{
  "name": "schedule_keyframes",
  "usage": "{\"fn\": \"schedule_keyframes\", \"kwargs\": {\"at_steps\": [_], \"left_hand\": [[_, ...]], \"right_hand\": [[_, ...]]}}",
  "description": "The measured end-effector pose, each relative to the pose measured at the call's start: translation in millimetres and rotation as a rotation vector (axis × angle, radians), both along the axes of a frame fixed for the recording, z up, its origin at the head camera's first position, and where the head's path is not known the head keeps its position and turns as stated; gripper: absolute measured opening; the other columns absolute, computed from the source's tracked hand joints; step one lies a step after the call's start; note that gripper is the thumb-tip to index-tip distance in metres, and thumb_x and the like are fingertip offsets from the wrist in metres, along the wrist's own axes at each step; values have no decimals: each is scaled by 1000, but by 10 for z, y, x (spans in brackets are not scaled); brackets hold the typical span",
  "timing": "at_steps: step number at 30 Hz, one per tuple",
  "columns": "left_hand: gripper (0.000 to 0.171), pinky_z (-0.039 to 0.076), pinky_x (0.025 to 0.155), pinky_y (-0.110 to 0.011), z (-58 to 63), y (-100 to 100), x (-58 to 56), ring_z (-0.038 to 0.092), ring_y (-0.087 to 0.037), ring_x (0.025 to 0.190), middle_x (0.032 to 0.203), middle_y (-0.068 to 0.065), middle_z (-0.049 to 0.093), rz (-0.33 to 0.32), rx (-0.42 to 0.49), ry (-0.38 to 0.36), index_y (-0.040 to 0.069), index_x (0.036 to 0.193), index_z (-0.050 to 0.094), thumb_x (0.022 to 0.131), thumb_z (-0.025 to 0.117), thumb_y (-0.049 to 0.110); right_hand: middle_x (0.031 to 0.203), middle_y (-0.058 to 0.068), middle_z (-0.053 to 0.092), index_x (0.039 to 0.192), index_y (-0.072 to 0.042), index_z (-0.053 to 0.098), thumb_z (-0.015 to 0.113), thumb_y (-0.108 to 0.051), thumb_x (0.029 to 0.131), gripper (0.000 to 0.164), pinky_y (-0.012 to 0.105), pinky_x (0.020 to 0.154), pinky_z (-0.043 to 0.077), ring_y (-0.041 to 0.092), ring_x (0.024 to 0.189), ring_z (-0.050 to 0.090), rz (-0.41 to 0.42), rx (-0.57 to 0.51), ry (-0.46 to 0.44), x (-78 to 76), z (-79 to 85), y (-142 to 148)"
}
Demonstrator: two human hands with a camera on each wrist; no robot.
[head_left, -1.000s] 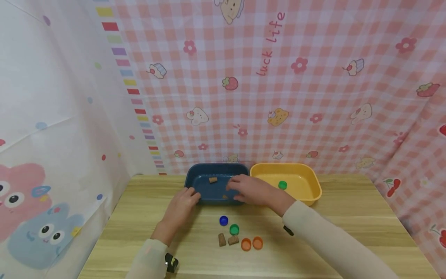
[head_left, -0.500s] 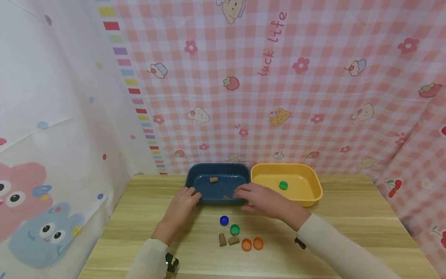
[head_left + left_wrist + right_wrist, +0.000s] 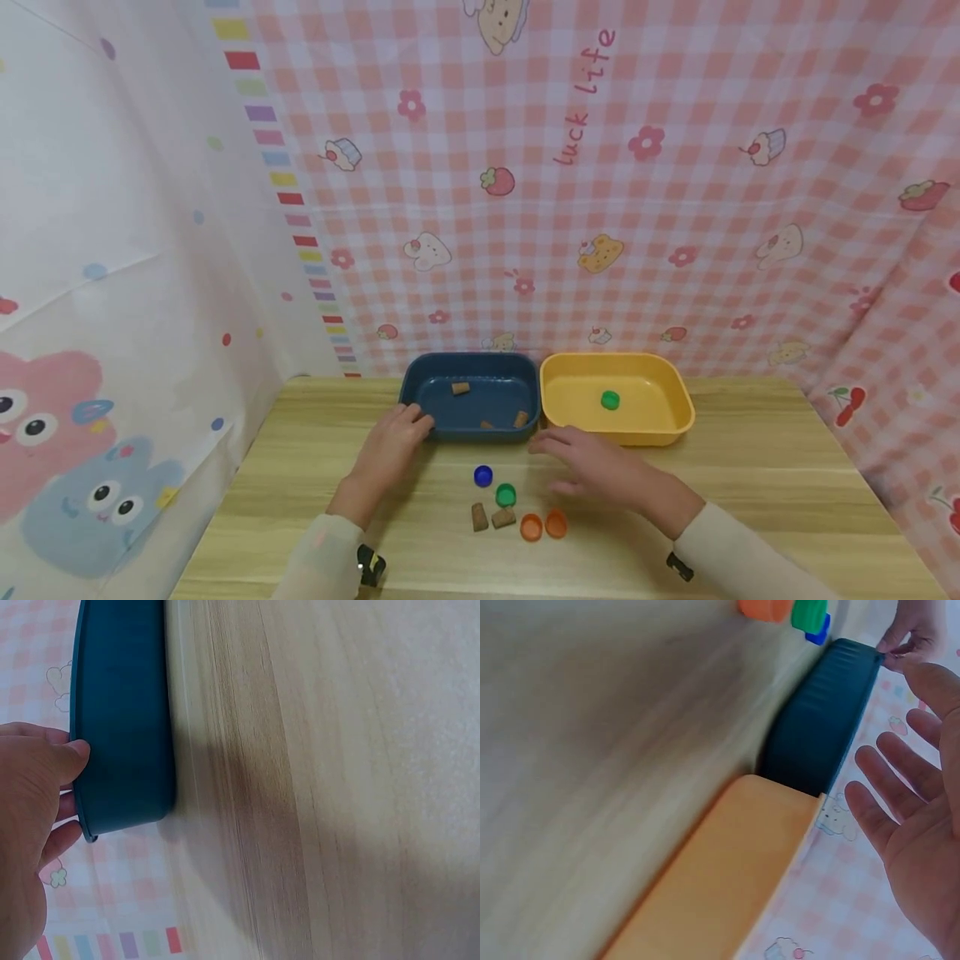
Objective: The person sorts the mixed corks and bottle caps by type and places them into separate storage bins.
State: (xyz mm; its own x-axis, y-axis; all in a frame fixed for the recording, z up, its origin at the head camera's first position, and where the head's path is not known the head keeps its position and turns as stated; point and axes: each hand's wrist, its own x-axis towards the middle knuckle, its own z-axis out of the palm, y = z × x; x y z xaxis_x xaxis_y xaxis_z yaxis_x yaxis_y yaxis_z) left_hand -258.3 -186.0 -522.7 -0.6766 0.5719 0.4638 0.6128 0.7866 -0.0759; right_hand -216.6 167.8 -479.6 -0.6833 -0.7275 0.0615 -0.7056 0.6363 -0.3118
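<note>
My left hand (image 3: 392,437) pinches the near left rim of the dark blue tray (image 3: 469,436); in the left wrist view the thumb lies outside the wall and the fingers reach over the rim. Three brown cork stoppers are in this tray, one cork (image 3: 521,419) in its near right corner. My right hand (image 3: 600,467) hovers in front of the trays, holding nothing; its fingers are spread and relaxed in the right wrist view. On the table nearby are a blue cap (image 3: 483,476), a green cap (image 3: 506,495), two corks (image 3: 479,517) and two orange caps (image 3: 531,527).
A yellow tray (image 3: 678,417) stands against the blue tray's right side, with one green cap (image 3: 610,401) in it. Both trays sit at the back of the wooden table (image 3: 757,467), before a checked curtain (image 3: 525,208).
My right hand has drawn out of the blue tray, back toward me and to the right. A cork now shows in that tray's near right corner. My left hand has stayed on the rim.
</note>
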Motion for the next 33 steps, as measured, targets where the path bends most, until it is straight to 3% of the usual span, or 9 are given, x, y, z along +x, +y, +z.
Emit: {"fn": "schedule_keyframes", "kwargs": {"at_steps": [12,20,33], "left_hand": [[10,48,69,-34,-2,17,-3,52,-22,75,85,-4,61,4,7,2,8,94,72,89,78,2],[9,48,70,-35,-5,8,1,52,-22,76,86,-4,61,13,13,-11,9,95,72,90,77,3],[10,47,68,-34,-13,2,-3,51,-22,74,84,-5,60,-2,4,21,8,94,71,89,77,3]], "right_hand": [[143,4,58,136,-14,62,83,-38,87,58,46,109,48,24,131,57,-2,-47,-37,212,-296,167],[143,-2,57,138,-19,61,80,-39,89,56,42,110,48,20,130,56,-37,3,-144,299,-422,184],[130,-4,61,128,-19,64,80,-30,88,44,35,101,53,13,117,59,48,5,-24,339,-621,154]]}}
